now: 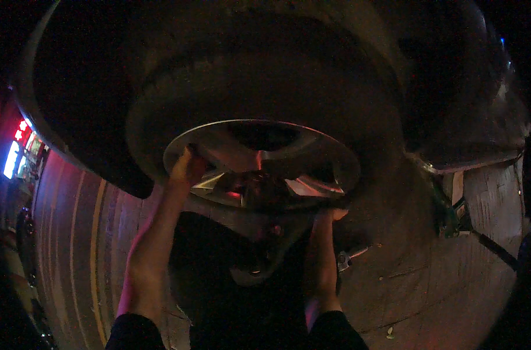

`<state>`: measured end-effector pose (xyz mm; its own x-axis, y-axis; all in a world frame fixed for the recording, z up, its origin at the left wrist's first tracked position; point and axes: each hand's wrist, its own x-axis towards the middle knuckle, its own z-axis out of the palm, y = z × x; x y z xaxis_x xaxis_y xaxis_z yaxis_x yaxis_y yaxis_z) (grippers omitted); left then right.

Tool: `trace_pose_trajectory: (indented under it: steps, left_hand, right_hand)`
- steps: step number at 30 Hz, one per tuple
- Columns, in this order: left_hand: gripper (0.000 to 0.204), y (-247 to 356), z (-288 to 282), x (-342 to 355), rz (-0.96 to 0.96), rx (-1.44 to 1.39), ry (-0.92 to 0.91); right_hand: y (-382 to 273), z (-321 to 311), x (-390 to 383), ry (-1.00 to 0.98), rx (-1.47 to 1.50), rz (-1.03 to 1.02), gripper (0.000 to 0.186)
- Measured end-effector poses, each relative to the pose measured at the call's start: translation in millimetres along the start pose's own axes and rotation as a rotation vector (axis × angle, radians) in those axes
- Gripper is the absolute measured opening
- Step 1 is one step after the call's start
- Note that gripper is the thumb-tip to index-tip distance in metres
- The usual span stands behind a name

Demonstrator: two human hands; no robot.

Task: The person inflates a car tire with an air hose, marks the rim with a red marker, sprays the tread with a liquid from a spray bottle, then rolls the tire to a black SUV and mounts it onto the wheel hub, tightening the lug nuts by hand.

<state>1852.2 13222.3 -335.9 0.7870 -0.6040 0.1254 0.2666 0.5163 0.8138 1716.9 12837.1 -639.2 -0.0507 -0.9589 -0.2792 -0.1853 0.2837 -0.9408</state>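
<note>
A car wheel fills the middle of the head view: a dark tyre [265, 81] around a silver spoked rim [329, 157], sitting in a car's wheel arch. My left hand [187, 166] grips the rim's left edge, fingers curled over it. My right hand [329, 216] holds the wheel's lower right edge from beneath, mostly hidden by the tyre. Both forearms reach up from the lower edge in dark sleeves. It is night and the scene is dim, reddish-lit.
The car body [79, 87] curves over the wheel. A green jack [449, 216] stands under the car's sill at the right. A metal wrench-like tool [350, 256] lies on the paved ground near my right wrist. Lit shop signs [17, 151] glow at far left.
</note>
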Motion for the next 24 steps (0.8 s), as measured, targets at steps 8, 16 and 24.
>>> trace_pose_trajectory:
  steps: [8, 16, 24]
  left_hand:
    - [0.061, -13, 47, 8, 0.133, 0.268, 0.240]
    - [0.053, 7, 44, -19, 0.186, 0.603, 0.376]
    - [0.050, 61, 157, -44, 0.887, 1.714, 0.887]
  right_hand:
    - [47, 16, 24, -0.133, 0.143, -0.111, 0.071]
    - [63, 29, 6, -0.236, 0.224, -0.093, 0.072]
    - [74, 55, 72, -0.201, 0.179, -0.364, 0.072]
